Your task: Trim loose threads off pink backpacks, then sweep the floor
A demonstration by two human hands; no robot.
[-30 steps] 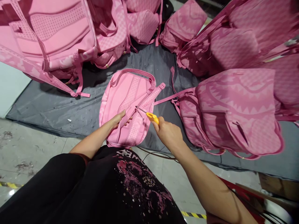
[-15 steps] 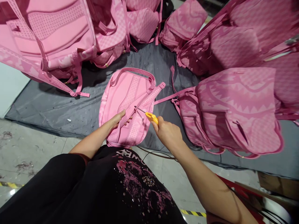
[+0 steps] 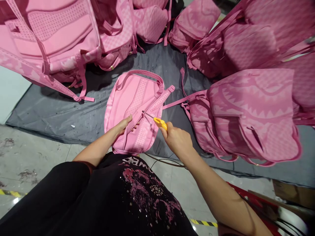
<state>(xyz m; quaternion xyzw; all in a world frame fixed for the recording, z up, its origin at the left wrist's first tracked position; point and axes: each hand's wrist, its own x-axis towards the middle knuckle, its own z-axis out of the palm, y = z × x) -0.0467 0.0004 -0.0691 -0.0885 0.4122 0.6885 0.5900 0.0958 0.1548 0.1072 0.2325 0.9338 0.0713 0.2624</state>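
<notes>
Head view: my left hand point(image 3: 126, 125) grips a strap point(image 3: 138, 118) of the pink backpack point(image 3: 123, 101), my right hand point(image 3: 179, 139) a yellow-handled tool point(image 3: 161, 124)

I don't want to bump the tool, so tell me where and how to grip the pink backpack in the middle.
Probably by the arched strap at the far end of the pink backpack, from above and the left: the strap bows into a loop there, away from the yellow-handled tool over the right half.

Forearms point(image 3: 209, 182) angle inward, left fingers point(image 3: 127, 120) pinching, right fingers point(image 3: 169, 127) curled tight.
</notes>
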